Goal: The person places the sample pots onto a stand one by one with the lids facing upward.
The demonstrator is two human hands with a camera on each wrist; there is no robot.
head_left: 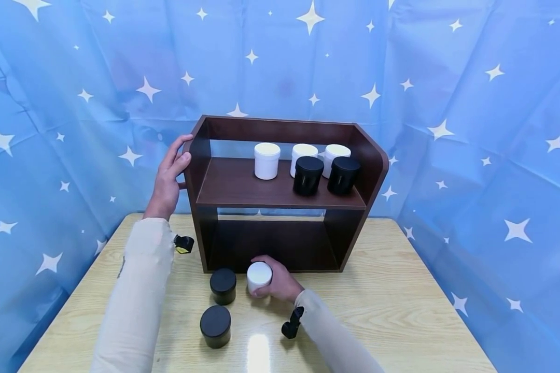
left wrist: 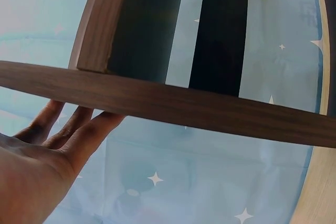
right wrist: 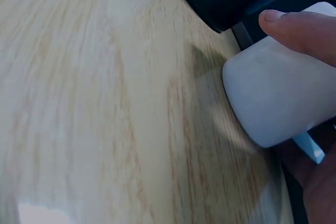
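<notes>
My right hand (head_left: 281,281) grips a white lidded jar (head_left: 259,277) just in front of the dark brown two-tier shelf (head_left: 280,203). In the right wrist view, the thumb lies along the side of the white jar (right wrist: 278,85). My left hand (head_left: 168,178) touches the shelf's left side panel from outside. The left wrist view shows its fingers (left wrist: 94,135) extended against that panel (left wrist: 173,103). Left of the held jar stand two black lidded jars, a farther one (head_left: 223,286) and a nearer one (head_left: 215,326).
On the upper tier are three white jars, including the leftmost one (head_left: 267,161), and two black jars (head_left: 308,176) in front at the right. The lower tier (head_left: 270,243) sits just above the wooden table (head_left: 392,305). A blue star-patterned curtain (head_left: 280,67) hangs behind.
</notes>
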